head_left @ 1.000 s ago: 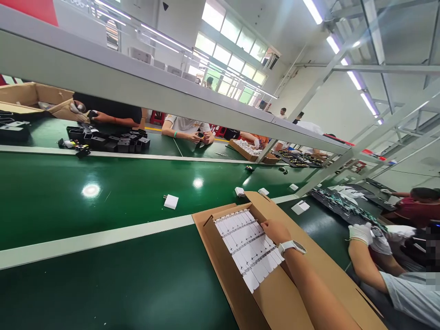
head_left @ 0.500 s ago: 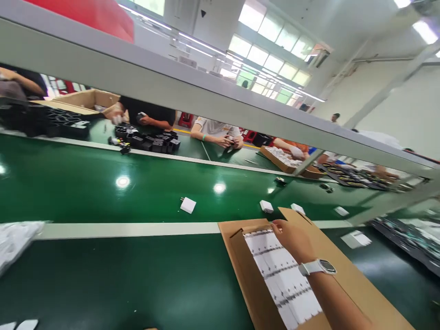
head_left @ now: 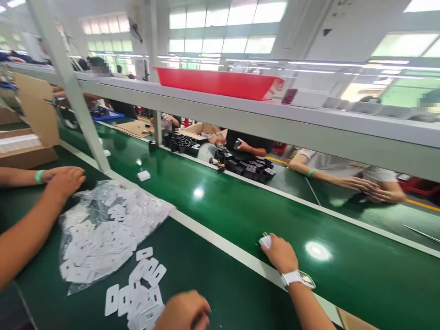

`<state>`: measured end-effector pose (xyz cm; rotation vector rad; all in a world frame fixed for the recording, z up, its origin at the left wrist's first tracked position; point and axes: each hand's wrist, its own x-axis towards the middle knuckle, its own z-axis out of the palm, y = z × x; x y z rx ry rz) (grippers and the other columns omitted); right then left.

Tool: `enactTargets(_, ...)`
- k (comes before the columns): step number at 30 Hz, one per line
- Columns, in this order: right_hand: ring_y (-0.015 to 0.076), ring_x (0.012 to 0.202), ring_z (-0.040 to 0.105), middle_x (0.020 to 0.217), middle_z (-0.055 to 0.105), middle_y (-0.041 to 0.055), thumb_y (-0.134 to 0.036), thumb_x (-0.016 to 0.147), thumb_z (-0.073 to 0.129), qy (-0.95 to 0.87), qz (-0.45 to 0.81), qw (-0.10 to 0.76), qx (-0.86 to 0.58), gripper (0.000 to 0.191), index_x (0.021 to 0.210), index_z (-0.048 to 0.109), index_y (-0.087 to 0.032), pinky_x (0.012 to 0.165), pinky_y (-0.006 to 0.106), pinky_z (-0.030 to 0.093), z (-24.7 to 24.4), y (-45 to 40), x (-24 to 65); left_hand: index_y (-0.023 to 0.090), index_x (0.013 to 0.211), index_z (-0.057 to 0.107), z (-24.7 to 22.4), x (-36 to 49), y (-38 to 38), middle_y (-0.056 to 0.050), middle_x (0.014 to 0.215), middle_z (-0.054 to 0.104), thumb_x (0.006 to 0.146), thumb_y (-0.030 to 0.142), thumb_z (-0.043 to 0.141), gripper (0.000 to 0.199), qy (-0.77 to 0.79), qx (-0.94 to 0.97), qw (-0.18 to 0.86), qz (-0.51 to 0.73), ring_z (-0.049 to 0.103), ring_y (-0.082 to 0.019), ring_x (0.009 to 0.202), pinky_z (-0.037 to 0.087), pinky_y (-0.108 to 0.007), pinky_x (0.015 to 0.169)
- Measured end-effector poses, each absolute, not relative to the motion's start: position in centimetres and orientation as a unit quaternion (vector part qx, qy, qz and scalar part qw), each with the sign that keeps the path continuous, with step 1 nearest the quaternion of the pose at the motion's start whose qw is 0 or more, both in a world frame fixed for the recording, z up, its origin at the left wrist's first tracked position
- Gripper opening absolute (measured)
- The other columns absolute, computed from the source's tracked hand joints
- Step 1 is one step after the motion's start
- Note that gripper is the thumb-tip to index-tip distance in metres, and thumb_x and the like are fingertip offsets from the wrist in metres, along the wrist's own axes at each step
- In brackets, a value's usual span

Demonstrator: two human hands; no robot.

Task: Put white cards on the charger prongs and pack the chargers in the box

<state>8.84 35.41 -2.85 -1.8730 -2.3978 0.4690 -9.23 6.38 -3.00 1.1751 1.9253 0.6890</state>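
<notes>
On the green belt, my right hand (head_left: 282,255), with a white watch on the wrist, is closed on a white plug-in charger (head_left: 265,241); its metal prongs point away from me. My left hand (head_left: 187,310) is low in the picture, slightly blurred, fingers curled; whatever may be inside is hidden. Beside it lies a loose pile of flat white plastic plates (head_left: 140,298), each with a slot. A clear plastic bag (head_left: 99,233) full of similar plates lies behind that pile.
A co-worker's hands (head_left: 65,181) rest beyond the bag at left, near an open cardboard box (head_left: 27,156). Another charger (head_left: 143,175) lies on the belt (head_left: 233,206). A shelf with a red tray (head_left: 220,83) crosses above. Opposite, people handle parts near black pieces (head_left: 247,167).
The view has swung left. My right hand has left the cardboard box of white pieces and now holds a charger on the belt. My left hand has come into view.
</notes>
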Motion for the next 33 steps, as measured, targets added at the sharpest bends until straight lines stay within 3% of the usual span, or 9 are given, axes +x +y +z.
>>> enactTargets(2,0.0356,0.114,0.056,0.118,0.061,0.0224,-0.018,0.079,0.062,-0.755,0.206,0.081,-0.617,0.047,0.123,0.054,-0.003,0.100,0.055,0.038,-3.2,35.1,8.5,0.015,0.109,0.059,-1.8,-13.1,6.7,-0.007,0.112,0.062,0.093,0.021,0.052,0.019,0.812,0.434,0.304,0.245,0.058,-0.022,0.106,0.046,-0.044,0.096)
enactTargets(4,0.0377,0.112,0.058,0.120,0.060,0.0254,-0.029,0.077,0.060,-0.730,0.295,0.138,-0.601,0.061,0.129,0.049,0.000,0.099,0.053,0.041,-3.4,33.8,8.2,0.007,0.110,0.058,-1.2,-16.1,6.9,-0.017,0.112,0.061,0.092,0.017,0.049,0.023,0.857,0.399,0.258,0.199,0.057,-0.030,0.107,0.044,-0.046,0.091)
enactTargets(8,0.0302,0.101,0.066,0.117,0.066,0.0166,-0.049,0.074,0.057,-0.661,0.512,0.223,-0.501,0.066,0.126,0.052,-0.009,0.089,0.041,0.052,-3.8,28.6,7.2,0.008,0.099,0.063,-1.8,-17.6,7.3,-0.018,0.103,0.065,0.080,0.019,0.063,0.022,0.864,0.398,0.273,0.145,0.061,-0.035,0.098,0.042,-0.039,0.079)
enactTargets(13,0.0284,0.090,0.067,0.101,0.071,0.0084,-0.048,0.060,0.080,-0.585,0.652,0.274,-0.397,0.059,0.109,0.063,-0.019,0.077,0.039,0.055,-5.2,20.8,5.8,0.010,0.084,0.063,-2.9,-16.9,7.6,-0.017,0.094,0.064,0.070,0.009,0.059,0.014,0.853,0.368,0.321,0.184,0.060,-0.035,0.095,0.036,-0.039,0.079)
enactTargets(17,0.0240,0.092,0.066,0.103,0.069,0.0056,-0.041,0.058,0.085,-0.529,0.705,0.347,-0.320,0.059,0.109,0.059,-0.026,0.077,0.032,0.053,-6.9,15.9,4.6,0.011,0.081,0.063,-3.2,-16.6,7.4,-0.007,0.077,0.061,0.059,0.026,0.070,0.027,0.749,0.315,0.473,0.341,0.059,-0.024,0.077,0.039,-0.032,0.070)
enactTargets(22,0.0241,0.104,0.062,0.118,0.065,0.0067,-0.041,0.057,0.086,-0.505,0.721,0.386,-0.276,0.062,0.107,0.050,-0.031,0.085,0.034,0.050,-7.8,12.2,3.5,0.011,0.086,0.067,-4.3,-14.1,7.1,-0.004,0.078,0.062,0.041,0.059,0.084,0.067,0.530,0.199,0.646,0.512,0.054,-0.013,0.069,0.040,-0.022,0.063)
enactTargets(25,0.0254,0.106,0.061,0.118,0.065,0.0089,-0.043,0.056,0.085,-0.511,0.709,0.381,-0.301,0.064,0.107,0.050,-0.029,0.091,0.038,0.047,-7.9,11.4,3.5,0.010,0.084,0.069,-4.8,-12.9,7.0,-0.005,0.078,0.064,0.038,0.055,0.090,0.067,0.465,0.143,0.672,0.559,0.056,-0.012,0.070,0.044,-0.022,0.068)
enactTargets(33,0.0249,0.117,0.058,0.124,0.064,0.0060,-0.036,0.060,0.083,-0.522,0.686,0.404,-0.305,0.060,0.106,0.046,-0.033,0.100,0.041,0.044,-9.1,11.0,4.6,0.007,0.074,0.070,-4.2,-12.2,7.3,-0.004,0.068,0.062,0.035,0.046,0.095,0.060,0.415,0.101,0.712,0.558,0.056,-0.011,0.062,0.045,-0.021,0.061)
